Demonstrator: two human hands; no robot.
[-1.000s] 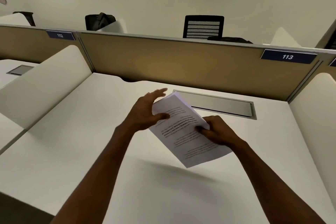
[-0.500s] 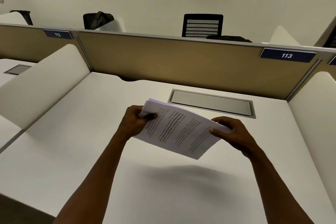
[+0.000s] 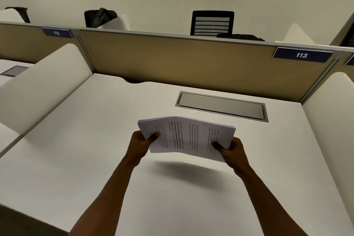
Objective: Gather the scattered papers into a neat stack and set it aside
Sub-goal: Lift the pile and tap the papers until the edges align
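Observation:
A stack of white printed papers [image 3: 188, 136] hangs in the air above the middle of the white desk [image 3: 95, 149], long side across, bowed upward a little in the middle. My left hand [image 3: 140, 144] grips its left end, thumb on top. My right hand [image 3: 230, 151] grips its right end the same way. The sheets look roughly aligned, with edges fanned slightly at the far side. A shadow of the stack falls on the desk just below it.
A grey cable hatch [image 3: 222, 106] is set into the desk behind the stack. A tan partition [image 3: 182, 59] with a "113" label [image 3: 301, 55] closes the back. White side dividers [image 3: 38, 84] stand at the left and at the right [image 3: 333, 113].
The stack has turned from a diagonal tilt to lying crosswise and nearly level. My hands have shifted to its two short ends and dropped slightly toward me.

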